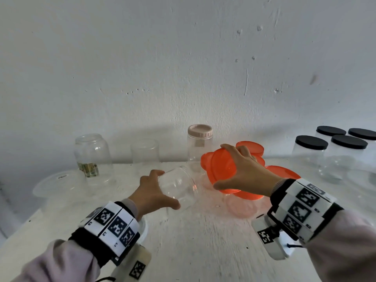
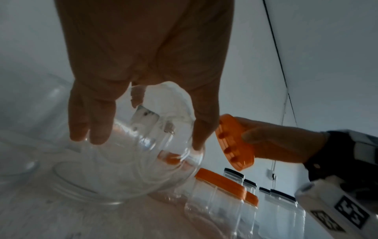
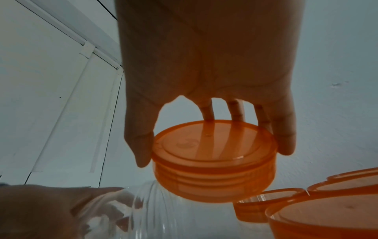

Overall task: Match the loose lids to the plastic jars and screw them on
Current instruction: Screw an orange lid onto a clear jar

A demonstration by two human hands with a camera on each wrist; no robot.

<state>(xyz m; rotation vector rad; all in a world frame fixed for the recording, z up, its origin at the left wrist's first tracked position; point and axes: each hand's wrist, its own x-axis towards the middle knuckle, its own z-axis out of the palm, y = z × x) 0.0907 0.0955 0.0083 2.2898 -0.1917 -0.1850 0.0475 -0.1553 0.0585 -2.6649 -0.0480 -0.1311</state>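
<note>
A: Bringing lid to jar is the step in hand, as I judge it. What holds what?

B: The left hand [image 1: 151,192] grips the clear round plastic jar [image 1: 179,185] around its body, thumb on the near side, fingers on the far side. The jar is lifted off the pale wooden table [image 1: 203,241] and tilted, mouth toward the right. The right hand [image 1: 246,171] clasps the translucent orange screw lid [image 1: 222,166] by its rim, thumb opposite the fingertips [image 3: 286,145], palm arched over its top.

A: Lid position relative to the jar mouth?

B: Just beside it, apart, not seated. In the right wrist view the lid [image 3: 214,161] hangs above and beside the jar shoulder [image 3: 155,210].

A: Procedure for a clean fit?

B: Level the jar mouth or match the lid's tilt to it. Set the lid flat on the neck before turning. Rotate with the right hand while the left hand resists. Probable fault: cross-threading if the lid lands skewed; thin walls may flex under a hard squeeze.

A: Remaining stock?

B: Orange-lidded jars [image 1: 282,171] stand behind the right hand, a pink-lidded jar [image 1: 200,143] stands at the wall, black-lidded jars [image 1: 311,153] at far right. Two uncapped clear jars [image 1: 92,153] stand at the back left.
</note>
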